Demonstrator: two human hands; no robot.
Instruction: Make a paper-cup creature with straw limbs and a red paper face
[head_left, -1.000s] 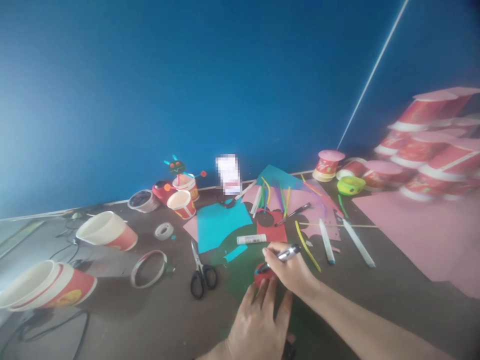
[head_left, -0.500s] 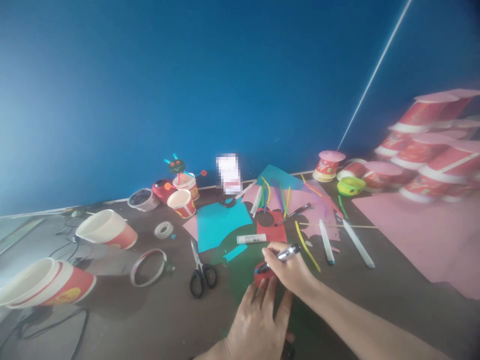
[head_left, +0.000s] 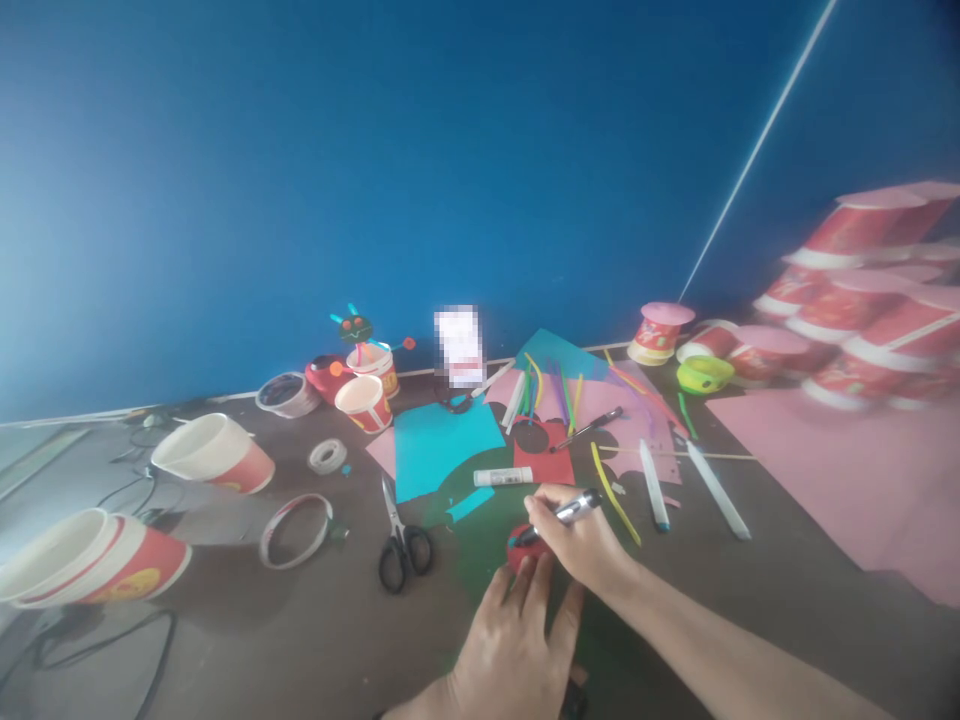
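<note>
Head view: right hand [head_left: 589,545] grips marker [head_left: 574,509], spread left hand [head_left: 517,640] touches red disc [head_left: 516,560]; scissors [head_left: 401,533], glue stick [head_left: 502,478] nearby

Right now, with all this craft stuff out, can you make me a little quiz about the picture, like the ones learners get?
1. Pick one. The right hand is holding: a) scissors, b) a marker, c) a paper cup.
2. True or false: the white tube stands upright.
3. Fill the gap with a colour: the left hand touches a small ____ piece.

Key:
1. b
2. False; the white tube lies on its side.
3. red
</note>
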